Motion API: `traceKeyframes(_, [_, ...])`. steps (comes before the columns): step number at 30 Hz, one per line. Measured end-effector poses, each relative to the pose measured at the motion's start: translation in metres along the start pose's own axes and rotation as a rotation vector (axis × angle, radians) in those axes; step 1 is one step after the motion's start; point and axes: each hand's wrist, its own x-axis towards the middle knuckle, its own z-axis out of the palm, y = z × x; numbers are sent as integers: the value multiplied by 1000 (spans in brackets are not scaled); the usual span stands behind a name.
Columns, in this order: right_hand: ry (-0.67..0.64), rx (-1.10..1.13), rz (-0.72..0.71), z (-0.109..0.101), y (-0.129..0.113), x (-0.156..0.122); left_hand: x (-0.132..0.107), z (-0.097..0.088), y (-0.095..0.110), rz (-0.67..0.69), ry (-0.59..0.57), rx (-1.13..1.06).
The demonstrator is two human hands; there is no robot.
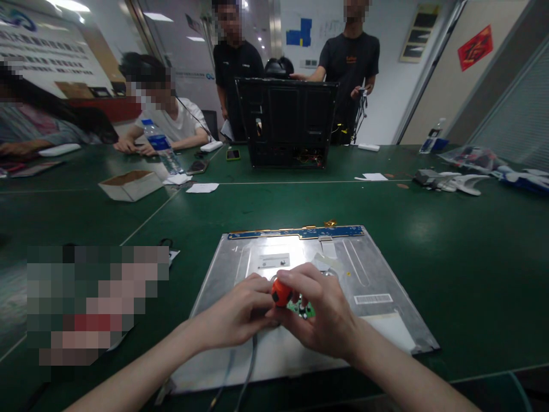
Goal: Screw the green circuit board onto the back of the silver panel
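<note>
A silver metal display panel (pixel 377 269) lies flat on the green table (pixel 472 240), with a blue circuit strip (pixel 295 232) along its far edge. Both my hands are closed together over the panel's near middle. My right hand (pixel 326 315) pinches an orange-handled screwdriver (pixel 281 293) upright. A small green circuit board (pixel 303 309) shows under its fingers. My left hand (pixel 238 315) curls against the board and tool from the left; what it grips is hidden. Cables (pixel 249 366) run from under my hands toward me.
A black monitor housing (pixel 286 123) stands upright at the table's far side, with two people standing behind it. Two people sit at the far left near a water bottle (pixel 160 146) and an open cardboard box (pixel 130 184). Plastic parts and bags (pixel 463 180) lie at the right.
</note>
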Motion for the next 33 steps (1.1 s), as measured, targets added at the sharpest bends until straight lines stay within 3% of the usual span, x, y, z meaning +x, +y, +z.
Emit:
traceKeyframes(16, [25, -10, -36, 0, -1, 1, -1, 1, -2, 41, 29, 11])
traceKeyframes(23, [-30, -131, -7, -2, -3, 1, 0, 0, -4, 38, 18, -11])
traceKeyframes(33, [13, -16, -35, -2, -2, 2, 0, 0, 1, 22, 26, 6])
